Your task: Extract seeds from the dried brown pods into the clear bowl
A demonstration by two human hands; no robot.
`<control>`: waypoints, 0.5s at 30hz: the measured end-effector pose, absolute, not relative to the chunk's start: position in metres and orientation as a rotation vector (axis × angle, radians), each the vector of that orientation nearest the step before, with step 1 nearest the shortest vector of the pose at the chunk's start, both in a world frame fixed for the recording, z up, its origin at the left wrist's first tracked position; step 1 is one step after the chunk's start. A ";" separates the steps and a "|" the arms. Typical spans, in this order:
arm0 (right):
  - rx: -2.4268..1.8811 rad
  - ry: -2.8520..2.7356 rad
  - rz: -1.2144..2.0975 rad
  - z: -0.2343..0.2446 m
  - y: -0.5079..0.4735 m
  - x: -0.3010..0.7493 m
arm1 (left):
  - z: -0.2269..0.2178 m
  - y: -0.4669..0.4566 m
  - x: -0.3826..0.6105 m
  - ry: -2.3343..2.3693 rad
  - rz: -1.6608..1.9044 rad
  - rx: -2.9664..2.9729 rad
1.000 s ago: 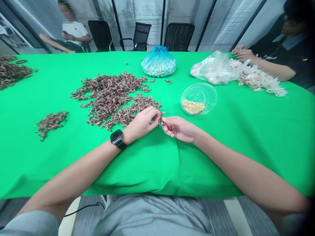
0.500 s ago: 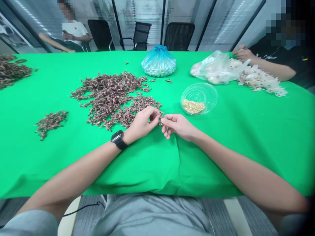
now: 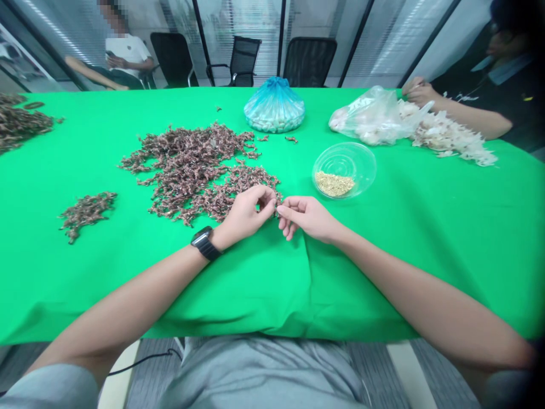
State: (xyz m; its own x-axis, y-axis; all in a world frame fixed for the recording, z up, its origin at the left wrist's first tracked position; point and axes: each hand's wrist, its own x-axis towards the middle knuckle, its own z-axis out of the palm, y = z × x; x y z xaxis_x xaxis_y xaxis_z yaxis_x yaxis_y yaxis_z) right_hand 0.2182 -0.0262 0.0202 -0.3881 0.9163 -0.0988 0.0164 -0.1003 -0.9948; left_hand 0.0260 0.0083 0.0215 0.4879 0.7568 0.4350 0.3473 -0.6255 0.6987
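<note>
My left hand (image 3: 251,211), with a black watch on its wrist, is closed in a pinch at the near right edge of a pile of small, dried, brown-purple twisted pieces (image 3: 179,165). My right hand (image 3: 309,217) meets it from the right, thumb and index finger pinched and the other fingers curled. The fingertips of both hands almost touch. Whatever is between them is too small to make out against the brown pieces behind. Beyond my right hand stands a clear round dish (image 3: 361,165) with golden grains (image 3: 334,184) gathered at its near left side.
A smaller brown heap (image 3: 87,215) lies left, another pile (image 3: 21,125) at the far left. A tied blue bag (image 3: 275,108) with pale pieces stands at the back. At right are a clear bag (image 3: 368,116), white peelings (image 3: 453,139) and a co-worker's hands (image 3: 419,91). Another person sits back left.
Both hands keep their pinch at the same place, with only a very slight shift of the fingers. The whole view has moved a touch; the piles and dish stay put.
</note>
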 end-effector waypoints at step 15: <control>-1.049 -1.365 1.641 0.018 -0.022 0.221 | 0.011 0.013 0.025 0.895 0.938 2.149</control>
